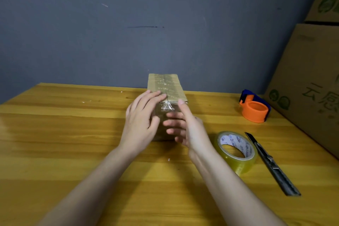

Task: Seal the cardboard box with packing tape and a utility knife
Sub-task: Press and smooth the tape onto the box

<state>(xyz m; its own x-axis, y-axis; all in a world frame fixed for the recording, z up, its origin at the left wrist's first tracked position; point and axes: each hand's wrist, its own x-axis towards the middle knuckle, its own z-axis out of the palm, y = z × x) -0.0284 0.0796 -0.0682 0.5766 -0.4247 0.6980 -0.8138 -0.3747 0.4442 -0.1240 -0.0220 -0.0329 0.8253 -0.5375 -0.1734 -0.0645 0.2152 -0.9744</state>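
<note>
The cardboard box (pixel 166 86) stands on the wooden table (pixel 55 134), a narrow carton with its long axis running away from the person toward the grey wall (pixel 128 24). Clear tape (pixel 167 107) runs along the top seam and folds down over the near end, where it is wrinkled. The left hand (pixel 141 123) lies against the box's near-left corner, fingers spread loosely, their tips resting on the top edge. The right hand (pixel 185 126) is at the box's near face, fingers open and slightly curled across the front, the thumb raised to the near-right top corner; neither hand clasps anything. To the right of the box and nearer the person, a roll of packing tape (pixel 236 152) lies flat on the table. Just right of the roll lies a utility knife (pixel 271 163), its tip pointing away from the person. Further right of the box, by the wall, sits an orange and blue tape dispenser (pixel 255 106). Beyond it, large cardboard cartons (pixel 311 79) are stacked at the table's right edge.
</note>
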